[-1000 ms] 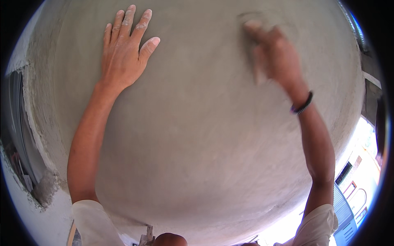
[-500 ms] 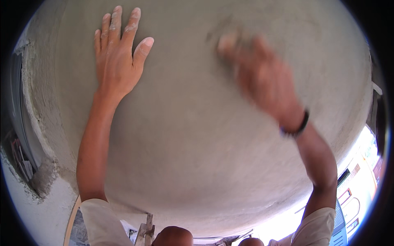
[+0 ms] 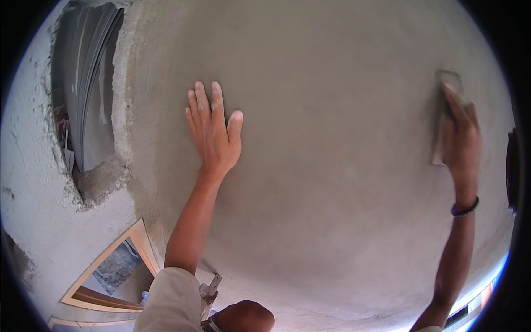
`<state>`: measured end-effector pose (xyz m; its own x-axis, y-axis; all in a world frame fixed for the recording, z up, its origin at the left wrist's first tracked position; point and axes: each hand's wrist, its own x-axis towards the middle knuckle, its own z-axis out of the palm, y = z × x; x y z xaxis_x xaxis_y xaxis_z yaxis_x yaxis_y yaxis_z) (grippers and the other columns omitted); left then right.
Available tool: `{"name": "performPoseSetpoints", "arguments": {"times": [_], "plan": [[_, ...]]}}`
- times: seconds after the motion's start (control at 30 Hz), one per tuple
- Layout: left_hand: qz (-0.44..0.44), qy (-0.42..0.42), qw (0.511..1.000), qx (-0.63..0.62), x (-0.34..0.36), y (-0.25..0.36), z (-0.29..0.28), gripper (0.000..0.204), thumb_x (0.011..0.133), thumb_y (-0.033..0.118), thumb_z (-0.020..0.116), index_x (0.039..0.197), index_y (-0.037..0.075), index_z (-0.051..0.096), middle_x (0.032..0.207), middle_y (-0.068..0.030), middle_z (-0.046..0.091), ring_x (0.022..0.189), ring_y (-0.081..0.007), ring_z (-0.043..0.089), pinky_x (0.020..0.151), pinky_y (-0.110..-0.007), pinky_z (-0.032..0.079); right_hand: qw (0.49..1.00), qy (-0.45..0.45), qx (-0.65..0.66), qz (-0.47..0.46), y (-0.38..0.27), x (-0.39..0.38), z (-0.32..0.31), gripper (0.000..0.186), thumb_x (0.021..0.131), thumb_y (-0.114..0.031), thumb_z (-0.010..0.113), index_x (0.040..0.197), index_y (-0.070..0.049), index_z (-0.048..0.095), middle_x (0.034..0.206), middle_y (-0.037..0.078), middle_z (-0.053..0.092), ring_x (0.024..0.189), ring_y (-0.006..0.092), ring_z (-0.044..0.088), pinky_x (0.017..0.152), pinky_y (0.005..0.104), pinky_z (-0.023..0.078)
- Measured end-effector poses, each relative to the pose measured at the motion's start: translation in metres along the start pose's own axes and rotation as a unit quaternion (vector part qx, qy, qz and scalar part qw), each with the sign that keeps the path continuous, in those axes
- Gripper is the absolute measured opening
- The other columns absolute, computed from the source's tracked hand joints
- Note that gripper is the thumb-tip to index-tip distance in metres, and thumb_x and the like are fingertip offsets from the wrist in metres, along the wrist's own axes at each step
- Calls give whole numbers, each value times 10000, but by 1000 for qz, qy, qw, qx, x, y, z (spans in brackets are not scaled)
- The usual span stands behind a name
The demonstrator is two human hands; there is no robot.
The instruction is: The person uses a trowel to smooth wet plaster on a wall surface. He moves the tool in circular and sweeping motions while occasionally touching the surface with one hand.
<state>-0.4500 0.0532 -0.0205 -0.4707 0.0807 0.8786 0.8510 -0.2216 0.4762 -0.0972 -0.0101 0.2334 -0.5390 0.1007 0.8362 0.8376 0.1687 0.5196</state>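
A smooth grey plastered surface (image 3: 332, 182) fills most of the head view. My left hand (image 3: 214, 135) lies against it left of the middle, palm down with its fingers spread, and holds nothing. White dust marks some of its fingers. Far to the right, my right hand (image 3: 463, 135), with a dark beaded bracelet (image 3: 466, 208) at the wrist, is closed on a flat, rectangular plastering float (image 3: 438, 148). The float rests along the plaster, its long side pointing up the picture. My fingers and palm hide much of it, including its grip.
At the upper left a rough-edged opening (image 3: 119, 83) breaks the white wall (image 3: 30, 149), with grey sheets inside. Below it is a wooden frame (image 3: 145, 243). A piece of wood (image 3: 209, 290) juts out near my left sleeve. A dark object (image 3: 513, 171) stands at the right rim.
My right hand has swept the float rightward across the plaster. The view has shifted left, bringing the opening and wooden frame further in. My left hand stays spread on the surface.
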Motion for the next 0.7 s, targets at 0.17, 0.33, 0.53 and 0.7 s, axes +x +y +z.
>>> {"name": "performPoseSetpoints", "arguments": {"times": [0.17, 0.33, 0.53, 0.7], "plan": [[-66, -3, 998, 5, -60, -25, -2, 711, 1028, 514, 262, 1522, 3, 249, 1581, -284, 127, 1468, -460, 91, 1167, -589, 70, 980, -32, 43, -191, -125, -23, 29, 551, 786, -19, 593, 1318, -164, 584, 1095, 139, 555, 862, 319, 589, 701, 415, 527], [-134, -9, 990, 34, -126, -66, -3, 685, 1042, 481, 221, 1537, 7, 199, 1601, -241, 111, 1479, -427, 80, 1175, -563, 65, 905, -174, 53, -386, -122, -107, 29, 576, 759, -93, 605, 1334, -105, 569, 1074, 191, 520, 919, 337, 547, 734, 419, 503], [-230, -17, 973, -14, -193, -74, 0, 704, 1038, 498, 221, 1539, 5, 179, 1610, -226, 83, 1485, -424, 42, 1169, -582, 45, 958, -48, -108, -260, -10, 33, 7, 471, 943, -29, 532, 1404, -124, 517, 1353, 99, 592, 1256, 266, 550, 1140, 428, 350], [-345, -1, 939, -11, -240, -89, 0, 694, 1039, 496, 219, 1545, 23, 172, 1615, -214, 76, 1492, -394, 43, 1186, -531, 43, 960, 59, -8, -272, -93, 63, 59, 437, 929, -44, 553, 1360, -113, 544, 1296, 87, 597, 1152, 266, 585, 1059, 415, 397]]}}
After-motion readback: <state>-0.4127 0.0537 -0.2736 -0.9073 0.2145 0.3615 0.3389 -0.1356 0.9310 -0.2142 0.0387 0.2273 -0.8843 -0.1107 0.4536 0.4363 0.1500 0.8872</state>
